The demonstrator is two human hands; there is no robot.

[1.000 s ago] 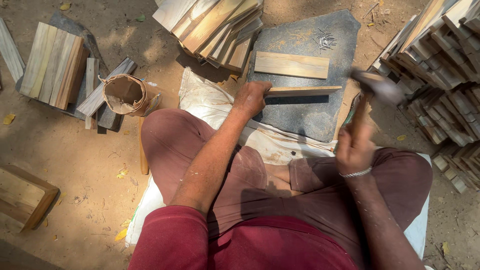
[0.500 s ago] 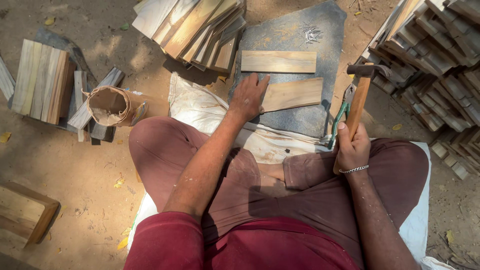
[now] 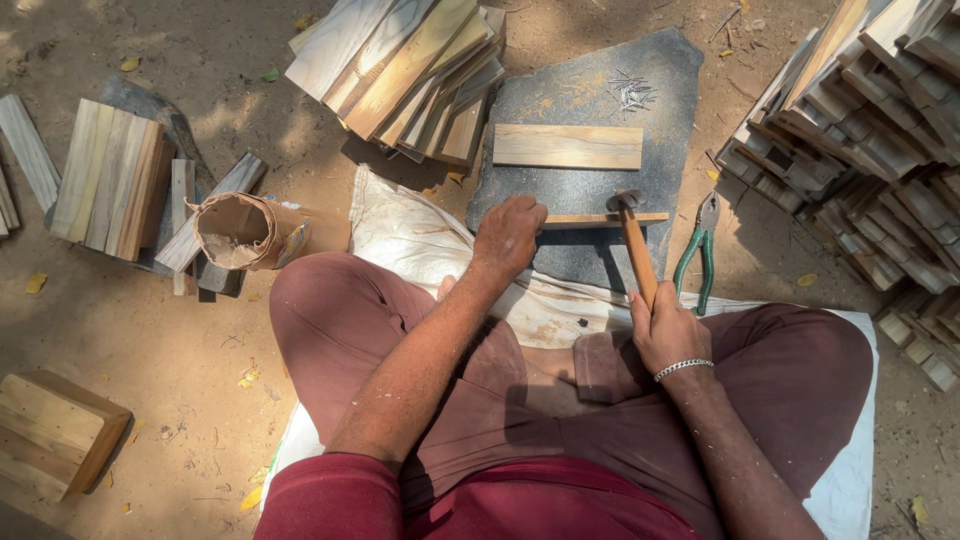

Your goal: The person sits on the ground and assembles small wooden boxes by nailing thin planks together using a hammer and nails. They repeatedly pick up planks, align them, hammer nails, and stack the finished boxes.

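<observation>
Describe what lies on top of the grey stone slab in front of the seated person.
On the stone slab: a flat wooden board, loose nails, and a thin strip under the hammer head. The left hand hides the strip's end.

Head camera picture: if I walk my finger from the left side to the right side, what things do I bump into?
Wooden block → paper cup → left hand → hammer → green pliers → big stack of wood strips.

One hammer (image 3: 636,240), one pair of green-handled pliers (image 3: 698,252) and one rolled paper bag (image 3: 240,232) are in view. On the one grey stone slab (image 3: 580,110) lie two wooden pieces: one flat board (image 3: 568,146) and one thin strip (image 3: 600,219). One small heap of nails (image 3: 630,92) lies there, too small to count singly. One wooden block (image 3: 55,432) sits apart. Two hands show: left hand (image 3: 508,236), right hand (image 3: 668,335).
</observation>
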